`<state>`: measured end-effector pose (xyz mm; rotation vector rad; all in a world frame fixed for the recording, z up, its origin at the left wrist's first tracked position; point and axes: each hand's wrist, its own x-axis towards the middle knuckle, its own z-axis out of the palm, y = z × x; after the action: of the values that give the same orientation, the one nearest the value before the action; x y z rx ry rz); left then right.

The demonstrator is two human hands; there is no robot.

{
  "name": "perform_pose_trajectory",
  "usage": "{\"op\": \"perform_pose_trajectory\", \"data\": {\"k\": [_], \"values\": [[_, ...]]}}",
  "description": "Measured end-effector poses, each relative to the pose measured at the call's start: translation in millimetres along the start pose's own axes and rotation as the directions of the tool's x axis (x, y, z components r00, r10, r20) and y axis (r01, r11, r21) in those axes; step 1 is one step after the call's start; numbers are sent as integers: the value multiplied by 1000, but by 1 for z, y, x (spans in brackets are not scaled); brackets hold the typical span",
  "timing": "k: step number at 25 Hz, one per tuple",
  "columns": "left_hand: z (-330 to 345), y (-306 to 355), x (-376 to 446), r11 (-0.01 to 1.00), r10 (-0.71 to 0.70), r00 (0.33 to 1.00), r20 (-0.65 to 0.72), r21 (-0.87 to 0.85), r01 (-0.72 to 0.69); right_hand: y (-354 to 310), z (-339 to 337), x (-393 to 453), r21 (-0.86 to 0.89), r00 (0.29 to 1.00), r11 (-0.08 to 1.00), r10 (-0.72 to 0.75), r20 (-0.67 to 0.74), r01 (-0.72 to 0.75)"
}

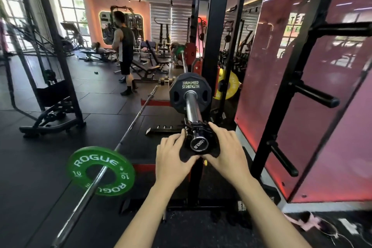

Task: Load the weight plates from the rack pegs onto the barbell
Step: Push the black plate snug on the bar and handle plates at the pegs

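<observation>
The racked barbell's chrome sleeve (192,107) points at me, its end cap marked 1500LB. A black Hammer Strength plate (190,86) sits far up the sleeve. A black collar clamp (199,130) is around the sleeve's near end. My left hand (173,157) grips the collar from the left and below. My right hand (225,153) grips it from the right. Part of the collar is hidden by my fingers. On the far end of the bar a green plate (179,49) shows.
A second barbell (128,129) lies on the floor at left with a green Rogue 10 plate (100,170). Bare black storage pegs (314,92) stick out of the rack upright on the right. A yellow plate (229,85) hangs behind the rack. A person (124,50) stands further back among benches.
</observation>
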<state>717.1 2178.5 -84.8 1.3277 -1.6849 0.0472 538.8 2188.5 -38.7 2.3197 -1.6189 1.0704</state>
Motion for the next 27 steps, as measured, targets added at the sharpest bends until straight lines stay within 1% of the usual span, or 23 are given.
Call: {"op": "perform_pose_trajectory", "data": {"k": [4,7,10,15,19,23,25,27], "values": [[6,-7,22,996,-51,998,26,-71,53,14,15,20,-3,1000,1000,-15,-8,15],[21,-19,47,996,-52,998,30,-70,54,31,32,42,1,1000,1000,-16,-19,16],[42,-33,73,995,-86,996,13,-54,86,50,54,73,36,999,999,-28,-25,29],[77,-55,122,987,-149,989,-4,-64,148,81,83,130,113,997,991,-72,17,70],[99,-68,148,976,-194,981,-29,-110,190,96,106,167,130,996,987,-90,0,89],[117,-82,174,983,-156,987,-37,-104,151,109,125,193,123,998,991,-56,-19,58],[124,-92,187,986,-135,990,-30,-98,132,111,131,205,88,998,995,-44,-37,47],[131,-103,195,994,-98,994,-44,-52,96,111,137,210,28,996,998,-51,-79,53]]}}
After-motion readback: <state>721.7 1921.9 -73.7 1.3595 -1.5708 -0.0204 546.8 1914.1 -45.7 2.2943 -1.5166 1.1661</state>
